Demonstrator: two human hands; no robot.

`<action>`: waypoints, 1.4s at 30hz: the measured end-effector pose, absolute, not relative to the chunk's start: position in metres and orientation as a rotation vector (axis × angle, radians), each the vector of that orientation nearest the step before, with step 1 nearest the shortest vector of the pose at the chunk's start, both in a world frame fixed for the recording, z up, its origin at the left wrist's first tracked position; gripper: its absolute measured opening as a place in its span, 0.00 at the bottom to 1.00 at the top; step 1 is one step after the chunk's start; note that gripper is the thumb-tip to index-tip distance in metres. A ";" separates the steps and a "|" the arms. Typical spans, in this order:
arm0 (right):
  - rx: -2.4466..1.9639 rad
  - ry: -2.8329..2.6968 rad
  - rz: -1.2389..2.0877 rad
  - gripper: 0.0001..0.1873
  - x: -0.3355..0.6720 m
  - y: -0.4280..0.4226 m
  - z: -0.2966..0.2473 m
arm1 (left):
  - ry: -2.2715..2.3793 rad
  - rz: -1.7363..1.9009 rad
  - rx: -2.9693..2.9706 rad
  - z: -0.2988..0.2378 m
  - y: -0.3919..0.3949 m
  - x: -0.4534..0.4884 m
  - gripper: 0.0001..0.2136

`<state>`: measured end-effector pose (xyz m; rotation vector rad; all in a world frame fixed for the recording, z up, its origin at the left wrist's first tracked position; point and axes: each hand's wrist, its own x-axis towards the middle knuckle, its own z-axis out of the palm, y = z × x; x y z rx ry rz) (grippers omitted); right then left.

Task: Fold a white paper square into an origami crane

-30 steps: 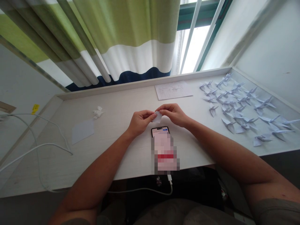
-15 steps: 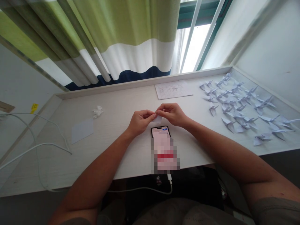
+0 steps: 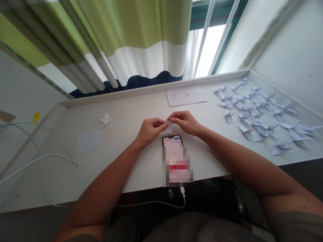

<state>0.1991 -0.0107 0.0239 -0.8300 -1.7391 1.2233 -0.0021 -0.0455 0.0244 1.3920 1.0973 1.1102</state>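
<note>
A small folded piece of white paper (image 3: 170, 127) is pinched between both hands just beyond the phone. My left hand (image 3: 152, 130) is closed, with thumb and fingertips on the paper's left side. From the right, my right hand (image 3: 185, 121) grips its upper edge between thumb and forefinger. The fingers cover part of the paper, so its full shape is hidden. Directly below the hands lies a phone (image 3: 172, 136), its screen lit and partly blurred out, with a white charging cable (image 3: 182, 192) in its lower end.
Many folded paper cranes (image 3: 259, 111) spread over the table's right side. A printed sheet stack (image 3: 186, 96) lies at the back. To the left are a blank paper sheet (image 3: 88, 140), a crumpled tissue (image 3: 104, 120) and looping white cables (image 3: 37, 158). A raised rim (image 3: 126, 95) borders the table's back.
The paper between my fingers has tilted slightly, and more of it shows below the fingertips. Both hands keep their pinch in nearly the same place.
</note>
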 end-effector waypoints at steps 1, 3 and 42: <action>-0.827 -1.748 1.221 0.11 0.199 -0.010 0.022 | 1.093 1.110 1.391 0.024 -0.045 -0.002 0.18; -0.820 -1.751 1.189 0.12 0.198 -0.009 0.020 | 1.098 1.119 1.376 0.024 -0.043 -0.003 0.19; -0.887 -1.589 1.055 0.11 0.193 -0.010 0.022 | 0.965 0.994 1.282 0.025 -0.049 0.009 0.22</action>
